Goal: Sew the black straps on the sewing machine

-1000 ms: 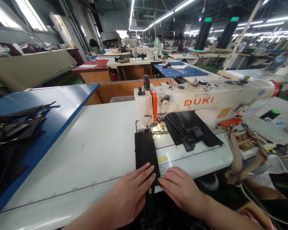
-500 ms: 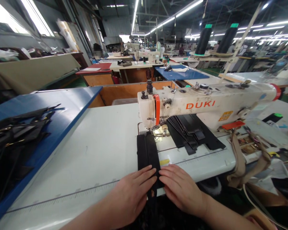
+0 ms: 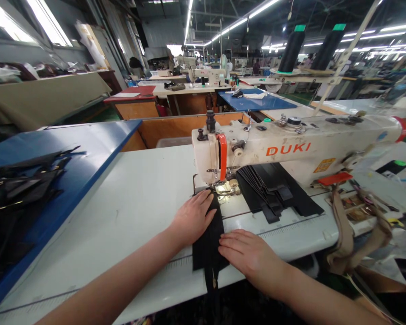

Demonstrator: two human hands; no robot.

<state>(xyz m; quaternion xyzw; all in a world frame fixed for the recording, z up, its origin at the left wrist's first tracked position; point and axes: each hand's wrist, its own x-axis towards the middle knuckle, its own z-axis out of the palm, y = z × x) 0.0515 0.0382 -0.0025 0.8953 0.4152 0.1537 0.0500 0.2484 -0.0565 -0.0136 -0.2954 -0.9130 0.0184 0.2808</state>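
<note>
A black fabric strip with a zipper lies lengthwise on the pale sewing table, its far end under the needle area of the sewing machine. My left hand rests flat on the strip close to the presser foot, fingers stretched out. Nearer the table's front edge, my right hand lies along the strip's right side with its fingers extended and touching it. The zipper's metal pull shows at the near end, where the tape hangs over the edge.
Black cut pieces lie fanned out under the machine arm. On the left, a blue table bears black zippered pieces. A tray of small tools and beige straps sit at right. Thread cones stand behind.
My left hand has moved forward along the strip, from its near part to beside the presser foot. My right hand stays at the strip's right edge. The view has shifted slightly.
</note>
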